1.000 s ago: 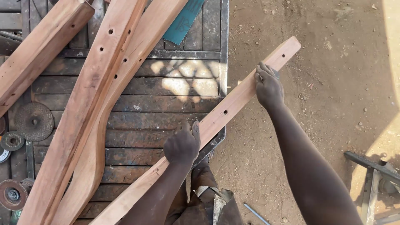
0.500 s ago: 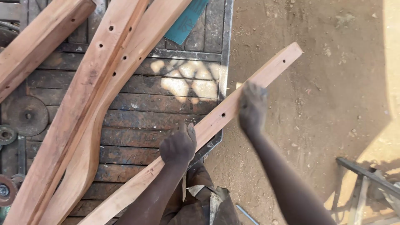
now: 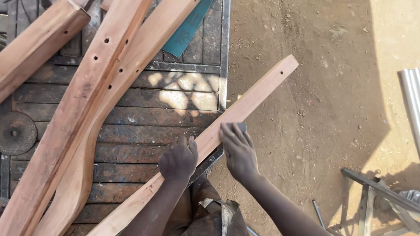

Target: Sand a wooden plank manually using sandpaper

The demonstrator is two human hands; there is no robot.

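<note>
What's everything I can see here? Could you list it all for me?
wooden slat: one, light reddish-brown, lying diagonally across the table edge, its drilled end out over the dirt
sandpaper piece: one, dark, under the right fingers
curved wooden parts: two, reddish-brown, on the table at left
wooden beam: one, top left
metal slatted table: one, dark and rusty
teal sheet: one, top centre
round disc: one, dark, left edge
metal frame: dark, bottom right
left hand: on the slat
right hand: on the slat
</note>
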